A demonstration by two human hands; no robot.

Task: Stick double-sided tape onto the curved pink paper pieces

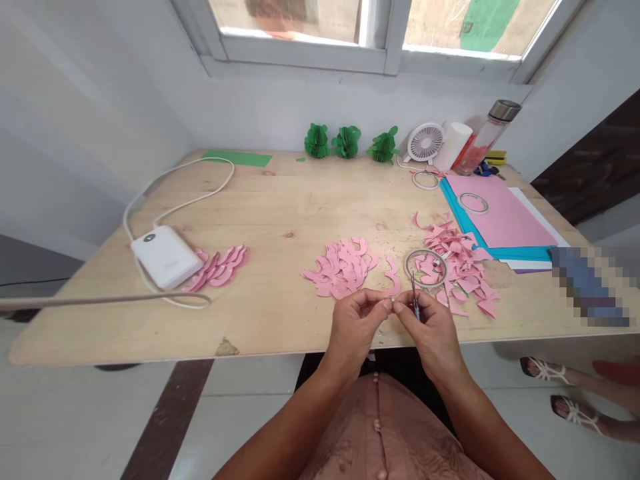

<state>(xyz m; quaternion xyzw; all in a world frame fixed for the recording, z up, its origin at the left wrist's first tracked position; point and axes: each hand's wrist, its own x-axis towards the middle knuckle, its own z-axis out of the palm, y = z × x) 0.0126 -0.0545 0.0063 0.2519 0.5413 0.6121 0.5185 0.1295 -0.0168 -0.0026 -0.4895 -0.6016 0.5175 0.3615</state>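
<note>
My left hand [356, 327] and my right hand [429, 325] meet at the table's front edge, thumbs and forefingers pinched close together. Something tiny and pale seems to be at their fingertips, too small to make out. A small pair of scissors [415, 303], dark-bladed and bluish, sticks up from between the fingers of my right hand. Just beyond the fingertips lies a wavy pink paper cutout [391, 273]. Left of it is a pile of similar scalloped pink pieces [340, 268]. A roll of tape [409, 255] lies flat beyond my right hand.
Pink paper scraps [480, 273] spread to the right. Farther right are stacked coloured sheets [520, 217] with another tape roll [473, 203]. Green paper shapes [346, 142], a fan [425, 142] and a bottle [487, 140] stand at the back. A white power bank [167, 258] with its cable lies left.
</note>
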